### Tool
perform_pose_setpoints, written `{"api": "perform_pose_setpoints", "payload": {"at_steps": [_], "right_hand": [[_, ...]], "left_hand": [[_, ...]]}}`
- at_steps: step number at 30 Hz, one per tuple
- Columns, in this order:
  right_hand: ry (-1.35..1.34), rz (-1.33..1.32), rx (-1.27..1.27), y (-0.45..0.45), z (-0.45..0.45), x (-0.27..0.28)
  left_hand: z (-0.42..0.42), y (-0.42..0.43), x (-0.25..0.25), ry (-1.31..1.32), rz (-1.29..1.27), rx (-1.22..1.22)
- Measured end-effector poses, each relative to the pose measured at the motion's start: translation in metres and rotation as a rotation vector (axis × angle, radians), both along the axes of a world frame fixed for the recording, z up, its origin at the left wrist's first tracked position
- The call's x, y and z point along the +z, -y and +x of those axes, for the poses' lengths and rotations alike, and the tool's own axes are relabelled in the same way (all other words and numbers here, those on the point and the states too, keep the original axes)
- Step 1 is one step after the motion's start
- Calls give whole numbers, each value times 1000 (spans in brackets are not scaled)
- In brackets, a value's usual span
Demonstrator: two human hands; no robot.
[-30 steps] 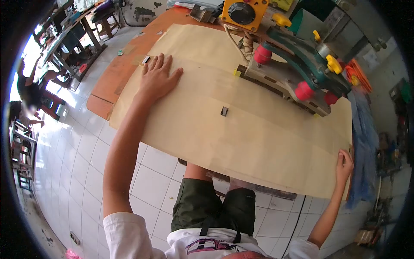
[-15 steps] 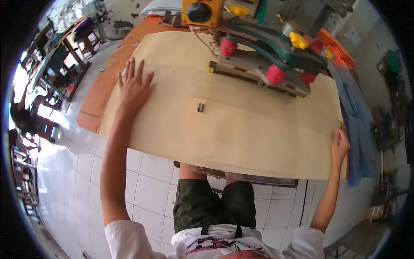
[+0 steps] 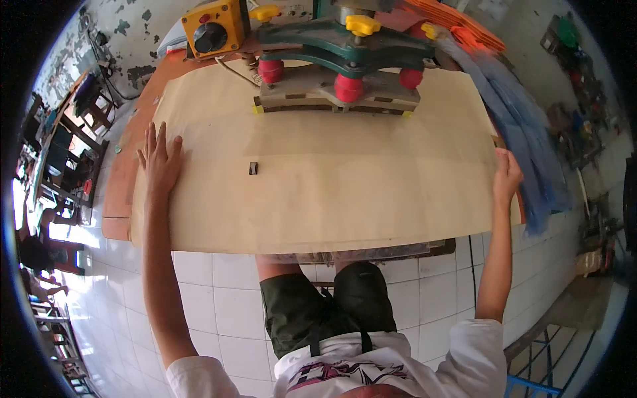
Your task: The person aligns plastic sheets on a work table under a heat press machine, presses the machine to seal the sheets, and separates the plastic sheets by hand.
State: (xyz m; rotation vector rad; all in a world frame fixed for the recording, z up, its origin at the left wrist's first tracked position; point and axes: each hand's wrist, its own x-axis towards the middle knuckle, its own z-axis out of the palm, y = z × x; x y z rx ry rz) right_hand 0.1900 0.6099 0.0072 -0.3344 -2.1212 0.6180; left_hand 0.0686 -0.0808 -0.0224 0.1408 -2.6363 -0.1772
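A large tan sheet (image 3: 318,199), which looks like stiff paper, lies over the work table. My left hand (image 3: 160,158) rests flat on its left side, fingers spread. At the right edge my right hand (image 3: 507,171) is closed, thumb and fingers pinching the sheet's border; the fingertips are partly hidden. A small dark block (image 3: 253,168) sits on the sheet, to the right of my left hand and apart from it. Beyond it, the green press head (image 3: 338,53) with red knobs and a flat metal plate (image 3: 332,93) stands over the sheet's far part.
A yellow control box (image 3: 215,30) with a black dial stands at the back left. Blue plastic material (image 3: 524,146) hangs along the right side, below orange stacked material (image 3: 458,23). The brown tabletop (image 3: 118,199) shows at left. White floor tiles (image 3: 219,298) lie below.
The camera view has turned, so the press and sheet appear further left and more level. Both hands keep their places on the sheet, the left flat and the right at the edge.
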Motion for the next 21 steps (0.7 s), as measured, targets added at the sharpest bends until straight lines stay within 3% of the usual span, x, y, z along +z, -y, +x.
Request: {"api": "perform_pose_setpoints", "payload": {"at_steps": [21], "right_hand": [[-39,-30,40,-6,1,-1]], "left_hand": [[8,-8,6,-84,41,-27]]}}
